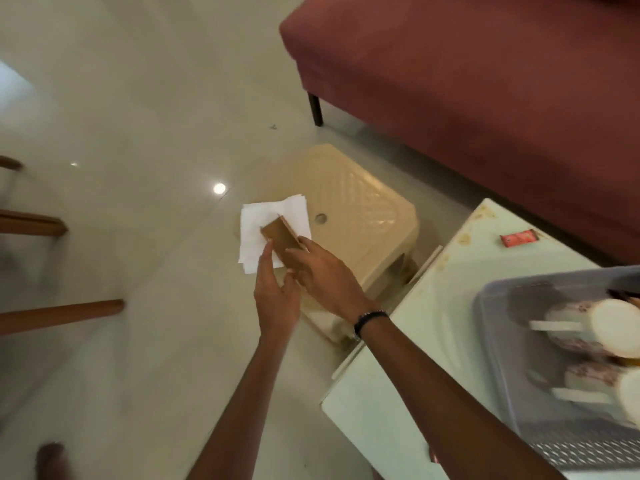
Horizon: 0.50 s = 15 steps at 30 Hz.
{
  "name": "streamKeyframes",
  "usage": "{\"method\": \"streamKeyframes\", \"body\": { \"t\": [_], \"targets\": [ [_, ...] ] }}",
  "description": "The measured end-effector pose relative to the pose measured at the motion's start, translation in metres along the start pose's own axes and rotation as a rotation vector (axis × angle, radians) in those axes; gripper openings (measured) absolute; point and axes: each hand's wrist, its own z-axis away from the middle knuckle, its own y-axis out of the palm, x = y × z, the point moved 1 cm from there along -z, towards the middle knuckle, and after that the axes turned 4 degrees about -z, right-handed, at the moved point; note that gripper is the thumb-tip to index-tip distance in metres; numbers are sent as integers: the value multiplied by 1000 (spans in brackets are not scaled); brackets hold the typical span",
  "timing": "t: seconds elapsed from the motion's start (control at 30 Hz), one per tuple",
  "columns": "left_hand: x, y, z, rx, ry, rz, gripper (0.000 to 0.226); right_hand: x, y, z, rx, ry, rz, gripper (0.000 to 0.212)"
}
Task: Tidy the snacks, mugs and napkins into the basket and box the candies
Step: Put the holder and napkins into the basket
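Observation:
White napkins (258, 223) hang in the air above the floor, left of the table, with a flat brown holder (281, 240) lying across them. My left hand (275, 292) pinches the napkins and the holder's near end from below. My right hand (323, 275) grips the brown holder from the right side. On the table at the right stands a grey plastic basket (502, 341) with two white mugs (595, 327) lying on their sides inside. A small red candy wrapper (518, 238) lies on the table's far part.
A beige plastic stool (360, 209) stands on the floor just beyond my hands. A maroon sofa (485, 98) fills the upper right. The pale green table (415, 341) has its corner near my right forearm. Wooden chair legs (62, 311) reach in from the left. A foot (52, 459) shows at bottom left.

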Motion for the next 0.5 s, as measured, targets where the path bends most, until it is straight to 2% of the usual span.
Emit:
{"method": "streamKeyframes", "body": {
  "t": [0.17,0.33,0.5],
  "targets": [
    [5,-3,-9,66,10,-59,56,-4,13,-12,15,55,62,40],
    [-2,-3,-2,56,61,-44,55,-2,9,0,-47,38,-6,41],
    [-30,6,37,108,169,-4,53,-6,-14,41,-186,77,-33,45]
  ]
}}
